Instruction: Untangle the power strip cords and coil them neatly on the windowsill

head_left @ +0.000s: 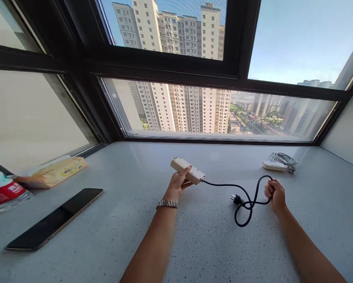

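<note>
A white power strip (188,171) is tilted over the speckled counter, with my left hand (180,181) wrapped round its near side. Its black cable (223,184) leaves the right end and runs to the right in loops. My right hand (275,193) is closed on the cable at the far side of a loop. The black plug (237,199) hangs or lies beside the crossing loops, its prongs pointing left. Whether the plug touches the counter I cannot tell. A metal watch is round my left wrist.
On the pale counter (211,251), a second white strip (275,166) with a coiled grey cable (284,158) lies at the back right. To the left are a dark tablet (57,220), a yellow tissue pack (58,173) and a red-labelled bottle (5,192). Black-framed windows rise behind.
</note>
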`<state>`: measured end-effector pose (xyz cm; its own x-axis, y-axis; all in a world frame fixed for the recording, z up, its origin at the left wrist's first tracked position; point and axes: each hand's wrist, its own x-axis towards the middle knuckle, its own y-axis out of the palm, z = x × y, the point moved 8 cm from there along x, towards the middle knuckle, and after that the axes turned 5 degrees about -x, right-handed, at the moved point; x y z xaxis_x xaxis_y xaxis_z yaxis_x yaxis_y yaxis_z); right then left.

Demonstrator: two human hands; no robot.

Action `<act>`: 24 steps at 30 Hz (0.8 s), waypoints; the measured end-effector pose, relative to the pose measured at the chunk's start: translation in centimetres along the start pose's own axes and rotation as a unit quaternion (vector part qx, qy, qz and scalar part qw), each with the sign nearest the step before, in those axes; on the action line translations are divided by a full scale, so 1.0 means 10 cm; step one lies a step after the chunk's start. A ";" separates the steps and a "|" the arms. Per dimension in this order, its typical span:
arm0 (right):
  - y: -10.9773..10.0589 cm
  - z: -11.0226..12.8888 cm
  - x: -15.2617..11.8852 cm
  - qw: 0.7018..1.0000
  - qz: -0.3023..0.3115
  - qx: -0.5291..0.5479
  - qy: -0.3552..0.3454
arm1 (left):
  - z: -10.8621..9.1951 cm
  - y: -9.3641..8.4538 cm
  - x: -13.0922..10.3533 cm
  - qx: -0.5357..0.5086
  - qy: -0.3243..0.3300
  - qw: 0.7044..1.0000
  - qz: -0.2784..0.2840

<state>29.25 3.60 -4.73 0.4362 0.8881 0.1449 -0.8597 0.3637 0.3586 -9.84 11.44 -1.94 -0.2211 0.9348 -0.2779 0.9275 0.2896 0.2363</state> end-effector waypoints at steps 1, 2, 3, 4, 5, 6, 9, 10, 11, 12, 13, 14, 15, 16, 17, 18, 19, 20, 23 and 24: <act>-0.04 0.02 0.00 1.000 -0.004 0.003 -0.005 | 0.05 0.00 0.01 0.036 -0.005 0.999 0.005; -0.05 0.02 0.00 1.000 -0.005 0.004 -0.008 | 0.10 -0.01 0.03 0.072 -0.008 0.997 0.009; -0.06 0.02 -0.01 1.000 -0.006 0.004 -0.010 | 0.13 -0.02 0.04 0.107 -0.009 0.994 0.013; -0.05 0.02 -0.02 1.000 -0.006 0.003 -0.013 | 0.16 -0.04 0.06 0.141 -0.011 0.990 0.017; -0.04 0.01 -0.03 1.000 -0.008 0.001 -0.015 | 0.17 -0.05 0.08 0.173 -0.012 0.985 0.022; -0.02 0.00 -0.04 1.000 -0.011 -0.002 -0.018 | 0.18 -0.08 0.09 0.203 -0.012 0.979 0.027; -0.01 -0.04 -0.06 0.999 -0.029 -0.018 -0.023 | 0.13 -0.09 0.10 0.293 -0.003 0.954 0.055; -0.02 -0.05 -0.06 0.999 -0.036 -0.025 -0.023 | 0.11 -0.06 0.08 0.322 0.003 0.944 0.070; -0.02 -0.07 -0.06 0.998 -0.043 -0.030 -0.022 | 0.08 0.00 0.03 0.347 0.010 0.934 0.087; -0.03 -0.08 -0.06 0.998 -0.049 -0.035 -0.021 | 0.07 0.08 -0.04 0.366 0.016 0.925 0.106; -0.03 -0.09 -0.05 0.998 -0.054 -0.039 -0.020 | 0.08 0.21 -0.13 0.383 0.024 0.913 0.135; -0.03 -0.11 -0.05 0.997 -0.056 -0.042 -0.018 | 0.10 0.38 -0.25 0.396 0.038 0.901 0.172; -0.03 -0.12 -0.05 0.997 -0.058 -0.046 -0.016 | 0.15 0.57 -0.40 0.405 0.047 0.886 0.220; -0.02 -0.13 -0.05 0.997 -0.057 -0.049 -0.013 | 0.23 0.84 -0.61 0.433 0.083 0.842 0.311; -0.02 -0.14 -0.05 0.997 -0.057 -0.053 -0.011 | 0.32 1.07 -0.81 0.446 0.120 0.800 0.383; -0.01 -0.15 -0.05 0.997 -0.055 -0.056 -0.010 | 0.40 1.24 -0.98 0.461 0.152 0.765 0.423; -0.01 -0.15 -0.05 0.997 -0.055 -0.060 -0.009 | 0.46 1.38 -1.11 0.478 0.196 0.737 0.436; -0.01 -0.16 -0.05 0.996 -0.056 -0.063 -0.010 | 0.53 1.47 -1.19 0.493 0.230 0.716 0.437; -0.02 -0.15 -0.05 0.996 -0.061 -0.067 -0.013 | 0.66 1.57 -1.24 0.522 0.292 0.689 0.410; -0.02 -0.15 -0.05 0.996 -0.062 -0.067 -0.014 | 0.69 1.56 -1.21 0.523 0.300 0.689 0.401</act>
<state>28.81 3.52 -6.24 0.5467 0.8266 0.1333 -0.8259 0.5061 0.2486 9.38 3.19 -1.29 0.6963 0.7153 0.0597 0.4633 -0.3843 -0.7985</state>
